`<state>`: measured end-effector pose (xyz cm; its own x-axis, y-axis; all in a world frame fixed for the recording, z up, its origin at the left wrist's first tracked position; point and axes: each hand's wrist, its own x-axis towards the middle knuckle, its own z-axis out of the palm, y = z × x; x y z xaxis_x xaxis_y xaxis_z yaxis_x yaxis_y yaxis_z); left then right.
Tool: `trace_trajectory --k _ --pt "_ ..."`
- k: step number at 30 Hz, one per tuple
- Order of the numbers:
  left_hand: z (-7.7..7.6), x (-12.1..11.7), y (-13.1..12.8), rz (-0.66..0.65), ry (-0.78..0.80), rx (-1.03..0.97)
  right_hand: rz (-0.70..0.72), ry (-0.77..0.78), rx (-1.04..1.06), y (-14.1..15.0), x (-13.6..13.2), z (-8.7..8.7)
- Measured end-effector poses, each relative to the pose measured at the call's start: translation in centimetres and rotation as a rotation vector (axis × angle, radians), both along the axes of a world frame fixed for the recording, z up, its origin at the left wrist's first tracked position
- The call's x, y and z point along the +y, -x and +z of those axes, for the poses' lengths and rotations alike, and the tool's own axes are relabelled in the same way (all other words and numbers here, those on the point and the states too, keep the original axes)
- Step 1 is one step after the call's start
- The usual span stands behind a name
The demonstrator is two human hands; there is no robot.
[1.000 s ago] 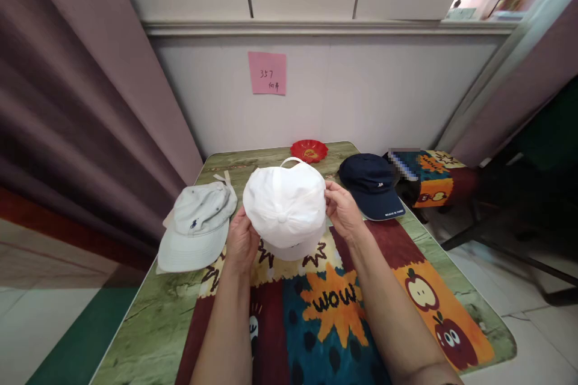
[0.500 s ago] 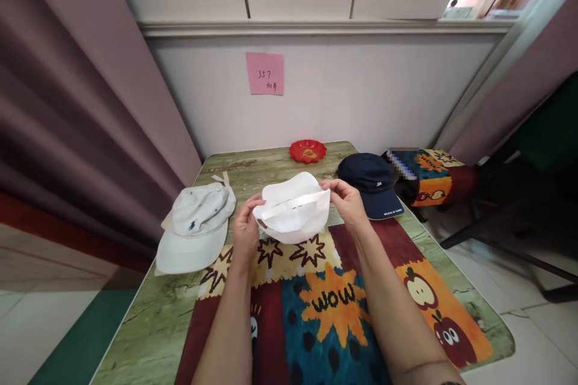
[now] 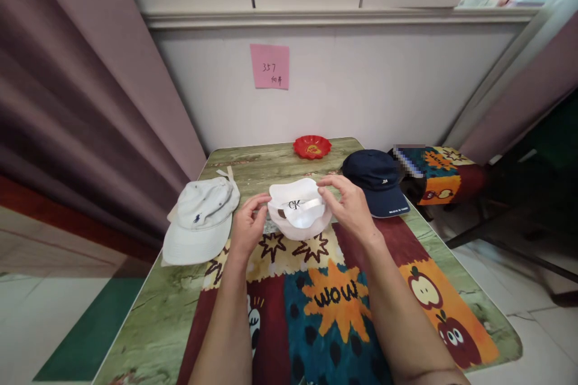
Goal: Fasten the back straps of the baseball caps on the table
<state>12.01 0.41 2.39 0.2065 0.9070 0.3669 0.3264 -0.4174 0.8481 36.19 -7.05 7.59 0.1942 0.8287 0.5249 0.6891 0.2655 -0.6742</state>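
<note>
A white cap (image 3: 299,231) sits between my hands, above the patterned cloth, with a strap across it and dark "CK" letters in view. On its left edge rest the fingertips of my left hand (image 3: 249,225), the thumb bent close to them. My right hand (image 3: 350,204) pinches the right edge between thumb and fingers. Left of my left hand lies a pale grey cap (image 3: 203,207) with a small dark emblem, brim toward me. Just beyond my right hand is a navy blue cap (image 3: 371,171) with small white marks, its brim pointing forward right.
A red scalloped dish (image 3: 312,147) stands at the back of the wood-patterned table (image 3: 149,313). The printed cloth (image 3: 334,295) covers the front middle. A pink note (image 3: 270,67) is stuck on the wall behind. A curtain hangs at left; a smaller cloth-covered surface (image 3: 451,177) is at right.
The white cap has tipped and shifted slightly, so its "CK" letters now show. My hands have moved with it, and the left fingers hold it less fully. The view has shifted a little.
</note>
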Motion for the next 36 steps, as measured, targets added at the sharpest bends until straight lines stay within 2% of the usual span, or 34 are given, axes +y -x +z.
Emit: trace_trajectory --k 4,6,9,12,18,25,31,36 --pt "3.8 -1.1 0.0 0.051 -0.081 0.061 0.020 0.010 -0.271 1.9 -0.1 0.2" --pt "5.5 -1.7 0.1 0.025 -0.079 0.061 0.005 0.047 -0.397 2.5 -0.1 -0.1" --pt "7.5 -2.7 0.4 -0.128 -0.029 0.120 -0.015 0.132 -0.532 2.7 -0.1 -0.3" --pt "8.4 -3.4 1.0 -0.254 0.041 0.212 -0.039 0.186 -0.592 2.6 -0.4 -0.2" --pt "8.2 -3.5 0.9 -0.114 -0.060 0.387 -0.076 0.205 -0.529 2.1 -0.3 0.0" --pt "7.5 -3.9 -0.8 -0.041 0.122 0.306 -0.101 0.077 -0.248 1.7 -0.6 0.9" --pt "6.9 -4.0 -1.9 -0.008 0.214 0.229 0.122 0.111 0.008 2.7 -1.1 1.7" --pt "5.9 -3.6 -2.1 -0.007 0.273 0.109 0.184 0.164 0.003 3.8 -1.0 1.4"
